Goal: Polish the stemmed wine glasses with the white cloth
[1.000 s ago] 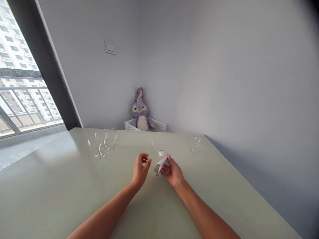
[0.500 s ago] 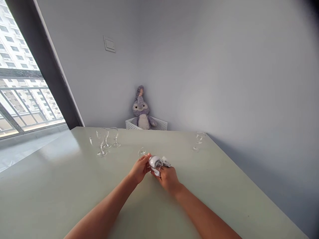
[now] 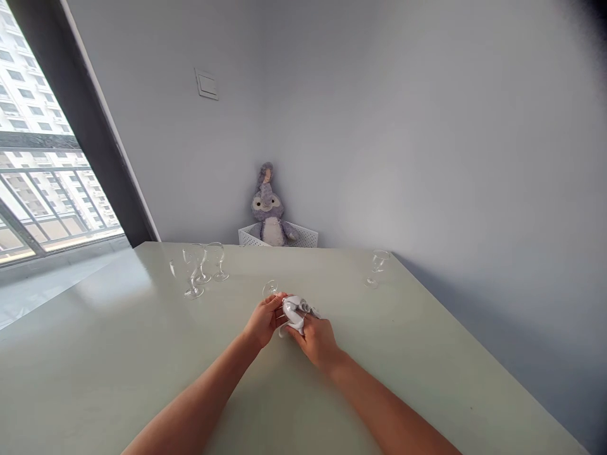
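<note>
A clear wine glass [image 3: 270, 289] is tilted over the table, its round foot pointing away from me and its bowl towards my right hand. My left hand [image 3: 263, 320] is closed around it near the stem and lower bowl. A white cloth [image 3: 294, 321] is bunched in and around the bowl. My right hand [image 3: 319, 339] is closed on that cloth, its fingers reaching into the mouth of the bowl. The fingertips of my right hand are hidden by cloth and glass.
Several clear stemmed glasses [image 3: 193, 272] stand together at the table's far left. Another stemmed glass [image 3: 379, 261] stands near the far right corner. Behind the pale table [image 3: 408, 373], a plush toy [image 3: 268, 208] sits in a white perforated basket [image 3: 307, 237] against the wall.
My right hand has pushed the cloth a little left and deeper into the bowl. Less cloth sticks out at the right, and a fold hangs at the lower left.
</note>
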`<state>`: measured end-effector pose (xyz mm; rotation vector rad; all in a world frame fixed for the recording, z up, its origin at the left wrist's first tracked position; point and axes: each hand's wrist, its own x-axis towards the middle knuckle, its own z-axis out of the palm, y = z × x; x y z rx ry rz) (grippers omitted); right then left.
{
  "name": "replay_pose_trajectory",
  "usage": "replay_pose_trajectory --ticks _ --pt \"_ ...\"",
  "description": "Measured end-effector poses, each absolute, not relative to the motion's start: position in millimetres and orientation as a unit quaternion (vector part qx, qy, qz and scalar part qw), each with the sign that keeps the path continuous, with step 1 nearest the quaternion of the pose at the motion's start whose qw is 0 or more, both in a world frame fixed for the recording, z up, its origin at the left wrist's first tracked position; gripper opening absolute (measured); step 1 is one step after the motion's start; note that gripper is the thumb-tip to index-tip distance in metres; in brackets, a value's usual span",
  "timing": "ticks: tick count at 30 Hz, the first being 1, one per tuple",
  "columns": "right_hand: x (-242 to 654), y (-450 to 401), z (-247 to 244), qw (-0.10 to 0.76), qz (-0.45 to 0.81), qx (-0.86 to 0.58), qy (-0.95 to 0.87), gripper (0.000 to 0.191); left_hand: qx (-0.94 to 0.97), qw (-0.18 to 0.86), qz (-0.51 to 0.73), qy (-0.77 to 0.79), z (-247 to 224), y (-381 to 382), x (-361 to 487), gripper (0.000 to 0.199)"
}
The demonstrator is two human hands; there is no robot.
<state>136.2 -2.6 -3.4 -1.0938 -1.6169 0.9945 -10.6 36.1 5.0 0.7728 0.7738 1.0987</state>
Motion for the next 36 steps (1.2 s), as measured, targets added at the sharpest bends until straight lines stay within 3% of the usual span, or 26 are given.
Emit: replay_pose_trajectory --ticks 2,6,9,11,15,17,22,26,29,32,34,36 --pt "141.0 1.6 -2.3 0.452 0.394 -0.449 -0.662 0.031 0.369 0.704 0.5 0.344 6.9 36.1 -10.2 0.026" --pt "146.3 9.5 4.1 0.456 0.653 -0.355 -0.488 0.047 0.417 0.669 0.56 0.255 20.4 33.0 -9.5 0.029" --pt "142.0 6.6 3.6 0.461 0.733 -0.298 -0.402 0.047 0.438 0.648 0.568 0.256 23.9 31.4 -10.3 0.024" --pt "137.2 1.3 0.2 0.464 0.687 -0.325 -0.455 0.041 0.411 0.658 0.56 0.29 18.4 32.4 -10.4 0.022" --pt "133.6 -4.4 -6.2 0.455 0.427 -0.434 -0.65 0.029 0.33 0.704 0.508 0.37 3.6 36.3 -8.4 0.025" --pt "135.7 -2.0 -4.7 0.455 0.398 -0.443 -0.662 0.026 0.336 0.702 0.506 0.372 4.7 36.7 -7.8 0.025" --pt "141.8 6.6 8.2 0.488 0.696 -0.319 -0.42 0.042 0.424 0.659 0.564 0.261 26.8 33.9 -11.2 0.029" --pt "139.1 5.5 5.7 0.48 0.746 -0.277 -0.369 0.036 0.431 0.65 0.56 0.28 23.7 36.7 -14.4 0.02" --pt "138.1 5.2 -3.0 0.434 0.65 -0.342 -0.522 0.031 0.374 0.669 0.551 0.33 10.1 43.5 -16.6 0.02" --pt "146.0 11.3 -8.8 0.404 0.411 -0.431 -0.694 0.015 0.309 0.682 0.546 0.375 2.3 53.0 -24.2 0.014" --pt "155.2 17.2 -8.8 0.406 0.28 -0.463 -0.737 0.023 0.252 0.664 0.58 0.4 2.1 59.9 -34.2 0.007" --pt "163.8 21.6 -5.5 0.45 0.231 -0.486 -0.713 0.033 0.195 0.627 0.622 0.426 3.5 65.8 -45.6 0.004"
